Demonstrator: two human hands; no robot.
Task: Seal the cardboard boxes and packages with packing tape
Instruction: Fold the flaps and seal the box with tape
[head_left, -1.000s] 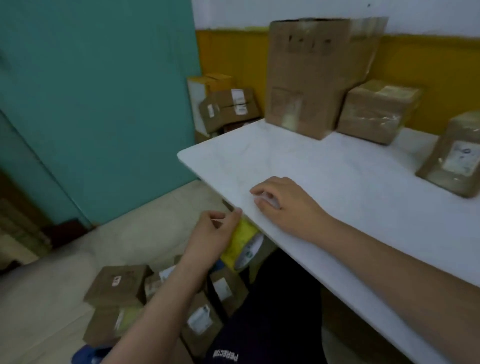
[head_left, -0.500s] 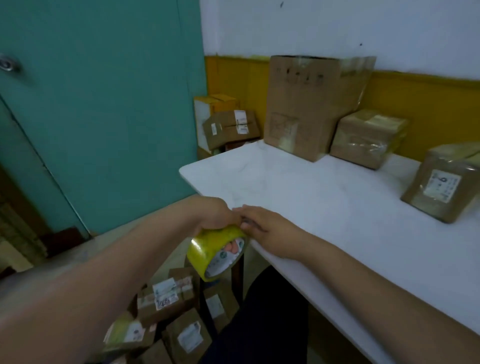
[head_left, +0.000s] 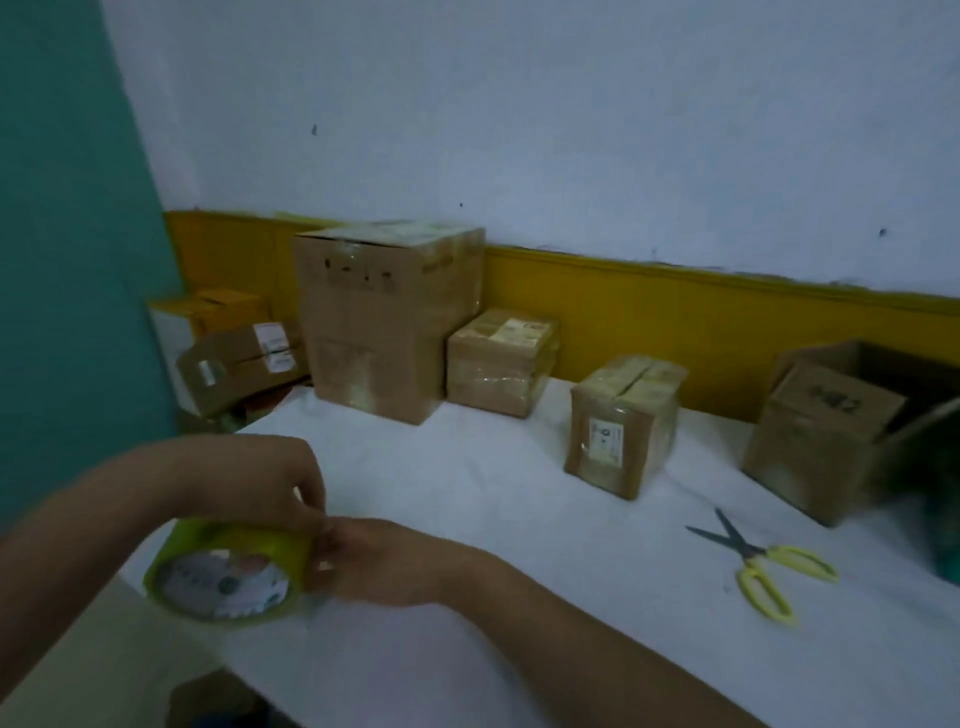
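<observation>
Yellow-green tape roll (head_left: 226, 571) gripped from above by left hand (head_left: 260, 483), fingers curled over its rim, held at the near-left corner of the white table (head_left: 519, 545). Right hand (head_left: 374, 561) pinched against the roll's right side, fingertips closed there, apparently hunting for the loose tape end; blur hides whether any tape is lifted.

Judged by wrap and sheen, much already done: tall box (head_left: 384, 322), far from the roll against the yellow wall band, shows tape across its top; squat box (head_left: 498, 369) just right of the tall box looks wrapped in clear tape; labelled box (head_left: 621, 426), further right and nearer the table's middle, also glossy with tape along its top seam. Left to do, seemingly: open box (head_left: 826, 431) at the far right of the table, flaps up and no tape seen across its top. Nothing on the table directly in front of the roll, so no strip being laid yet. Yellow-handled scissors (head_left: 753, 561) lying flat, right of the roll and in front of the open box, well apart from both hands.

Against the picture half a second earlier: roll raised from below the table edge to level with it, both hands in the same hold, view swung right and up, bringing scissors and open box into sight and dropping the floor parcels out.
</observation>
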